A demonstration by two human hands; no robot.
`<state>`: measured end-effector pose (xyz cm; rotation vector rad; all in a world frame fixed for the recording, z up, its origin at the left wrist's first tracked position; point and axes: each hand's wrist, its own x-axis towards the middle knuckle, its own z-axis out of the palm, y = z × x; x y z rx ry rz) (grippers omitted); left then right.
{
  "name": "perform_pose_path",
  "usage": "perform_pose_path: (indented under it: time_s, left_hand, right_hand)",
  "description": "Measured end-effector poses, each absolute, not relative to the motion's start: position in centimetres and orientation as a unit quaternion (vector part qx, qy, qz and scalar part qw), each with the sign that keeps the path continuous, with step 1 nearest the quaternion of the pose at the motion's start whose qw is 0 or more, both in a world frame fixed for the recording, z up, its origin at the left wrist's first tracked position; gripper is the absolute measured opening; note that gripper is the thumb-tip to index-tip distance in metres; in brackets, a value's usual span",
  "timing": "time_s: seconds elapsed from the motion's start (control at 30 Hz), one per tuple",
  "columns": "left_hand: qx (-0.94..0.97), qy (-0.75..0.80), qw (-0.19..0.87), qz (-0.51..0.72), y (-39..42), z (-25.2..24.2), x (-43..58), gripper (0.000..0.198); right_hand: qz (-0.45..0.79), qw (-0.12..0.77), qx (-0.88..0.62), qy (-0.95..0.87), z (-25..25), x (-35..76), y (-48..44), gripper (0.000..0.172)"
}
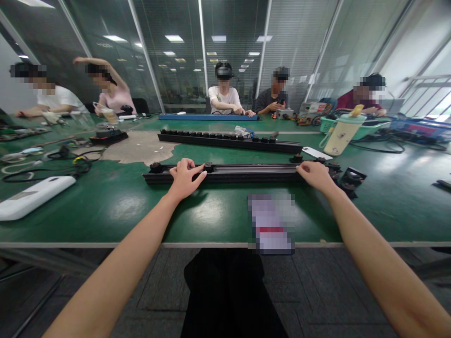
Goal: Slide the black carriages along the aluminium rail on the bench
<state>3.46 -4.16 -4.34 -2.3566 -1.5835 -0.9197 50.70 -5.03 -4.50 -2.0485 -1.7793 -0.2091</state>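
A long black rail (253,175) with a pale groove lies across the table in front of me. My left hand (186,179) is over its left half, thumb and forefinger closed against a small black block (209,166) seated in the groove. Another black block (155,166) sits at the rail's left end. At the opposite end, my right hand (314,174) grips the rail between thumb and fingers. Several loose black parts (348,180) lie beside and behind that hand, some partly hidden by it.
Behind lies a second black rail (229,142) lined with black blocks. A phone (269,223) overhangs the near table edge. A white device (35,197) and cables lie left; a yellow cup (343,134) and green basket (375,129) stand right. Several people sit across the table.
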Motion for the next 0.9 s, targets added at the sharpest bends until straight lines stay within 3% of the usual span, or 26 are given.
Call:
perform_pose_path:
  time_s: [0.9]
  left_hand:
    - [-0.807, -0.498, 0.105, -0.299, -4.04, -4.97, 4.10, 0.047]
  right_hand:
    - [-0.077, 0.201, -0.737, -0.641, -4.68, 50.84, -4.89, 0.036]
